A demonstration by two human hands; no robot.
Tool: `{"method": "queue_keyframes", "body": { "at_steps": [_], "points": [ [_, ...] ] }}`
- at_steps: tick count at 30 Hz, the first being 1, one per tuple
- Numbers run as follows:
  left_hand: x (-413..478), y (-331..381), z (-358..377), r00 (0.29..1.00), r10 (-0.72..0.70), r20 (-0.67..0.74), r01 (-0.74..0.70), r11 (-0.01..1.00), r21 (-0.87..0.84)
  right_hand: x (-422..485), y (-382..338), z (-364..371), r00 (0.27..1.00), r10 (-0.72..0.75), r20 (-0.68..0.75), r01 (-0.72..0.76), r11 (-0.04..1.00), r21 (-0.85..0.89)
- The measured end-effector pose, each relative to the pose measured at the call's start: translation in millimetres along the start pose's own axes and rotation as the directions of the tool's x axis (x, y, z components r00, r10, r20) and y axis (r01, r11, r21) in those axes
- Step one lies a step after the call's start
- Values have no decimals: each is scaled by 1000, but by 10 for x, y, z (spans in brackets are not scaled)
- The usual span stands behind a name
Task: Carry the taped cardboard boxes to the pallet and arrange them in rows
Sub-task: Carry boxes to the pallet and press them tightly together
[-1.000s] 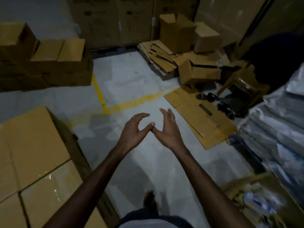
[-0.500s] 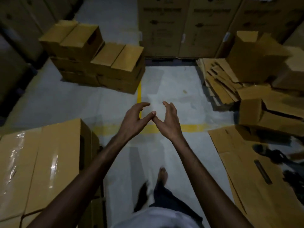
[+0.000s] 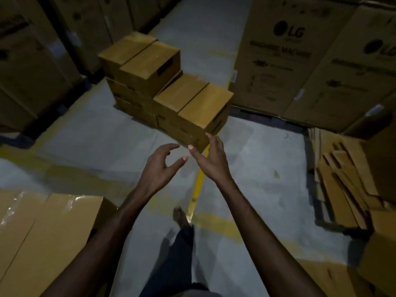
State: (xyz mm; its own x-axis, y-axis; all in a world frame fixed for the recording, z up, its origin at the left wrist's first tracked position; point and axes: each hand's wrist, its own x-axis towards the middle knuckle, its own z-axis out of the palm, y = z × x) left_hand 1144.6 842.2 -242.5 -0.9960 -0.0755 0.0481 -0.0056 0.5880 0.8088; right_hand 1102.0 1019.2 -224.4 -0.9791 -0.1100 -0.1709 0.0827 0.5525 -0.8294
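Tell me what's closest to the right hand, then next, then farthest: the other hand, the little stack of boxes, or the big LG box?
1. The left hand, just beside the right hand.
2. The stack of small boxes, straight ahead.
3. The LG carton, behind the stack, to the right.

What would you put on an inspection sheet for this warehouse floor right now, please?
Surface: grey concrete floor with a yellow line.
Job's things: stepped stack of small boxes ahead; glossy taped boxes at lower left; no pallet discernible.
Clutter: flattened cardboard piled at right.
Hands: left hand and right hand both empty, held out toward the stack.
Cables: nothing seen.
Surroundings: tall LG cartons behind; dim light.
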Motion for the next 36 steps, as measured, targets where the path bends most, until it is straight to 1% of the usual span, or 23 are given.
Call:
{"method": "queue_keyframes", "body": {
  "at_steps": [3,5,7,9,11,14,19,25,28,30,34,36],
  "points": [
    [808,-303,-142,999,-34,-29,35,999,22,859,-175,113,999,-25,46,25,1000,-5],
    [1396,-541,-301,996,-68,-56,69,997,30,1481,-344,186,996,-52,75,54,998,-31],
    [1985,-741,-506,989,-120,-84,125,991,50,2083,-560,216,994,-38,101,45,997,-65],
    [2569,-863,-692,985,-132,-110,138,989,47,2667,-788,220,991,-72,117,82,993,-86],
    [3128,-952,-834,984,-134,-118,141,989,53,3288,-965,231,993,-91,81,100,989,-107],
    [3801,-1057,-1011,985,-128,-116,133,990,41,4076,-1139,354,997,-68,45,72,994,-86],
    [4963,-1440,-1373,983,-121,-138,133,988,79,5344,-1487,881,992,-75,101,81,995,-57],
    [6488,-2034,-1938,973,-167,-158,187,975,120,6973,-1955,1667,982,-71,177,72,997,0],
    [7246,-2245,-2311,960,-218,-173,242,961,130,7808,-2237,2000,977,0,211,-1,1000,1],
    [7737,-2385,-2569,959,-224,-172,247,960,132,8290,-2444,2223,972,15,234,-20,1000,17],
    [8598,-2719,-2937,943,-283,-174,299,951,74,9093,-2743,2607,963,53,262,-52,999,-13],
    [9008,-2925,-3004,947,-291,-138,301,952,51,9476,-2810,2752,963,67,261,-66,998,-12]
  ]
}}
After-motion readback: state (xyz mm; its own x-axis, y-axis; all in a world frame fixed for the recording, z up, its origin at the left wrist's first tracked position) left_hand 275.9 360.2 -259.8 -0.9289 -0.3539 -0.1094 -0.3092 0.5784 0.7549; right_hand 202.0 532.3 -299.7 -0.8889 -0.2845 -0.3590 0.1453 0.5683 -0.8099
